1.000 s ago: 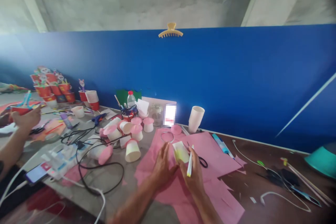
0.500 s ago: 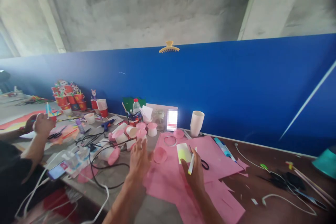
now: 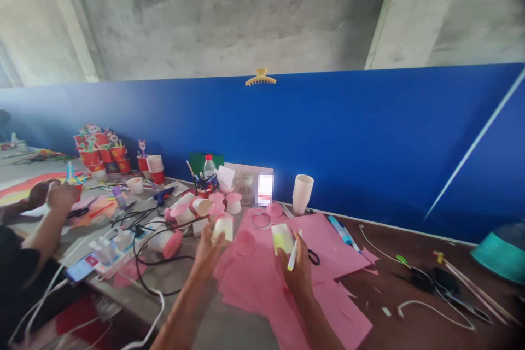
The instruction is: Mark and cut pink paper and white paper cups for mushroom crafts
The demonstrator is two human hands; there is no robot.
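Co-worker's hand [image 3: 61, 195] worked far left among red paper cups [image 3: 107, 156]. Left hand [image 3: 208, 251] gripped a small white paper cup [image 3: 223, 228], smooth, tapered, above the tabletop [image 3: 414, 306]. Right hand [image 3: 296, 267] closed around a white marker [image 3: 293, 253], beside a white card [image 3: 282, 238] tinted yellow on matte pink paper [image 3: 266, 279]. No legible writing.

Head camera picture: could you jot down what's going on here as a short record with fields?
Setting: craft table against a blue partition
Left hand: grips a paper cup
Right hand: holds a marker and touches a small card coloured yellow
Under the hands: pink paper sheets
Nearby: pink circle, scissors, stack of white cups
Left side: another person's hands over coloured paper
On the partition: hair clip
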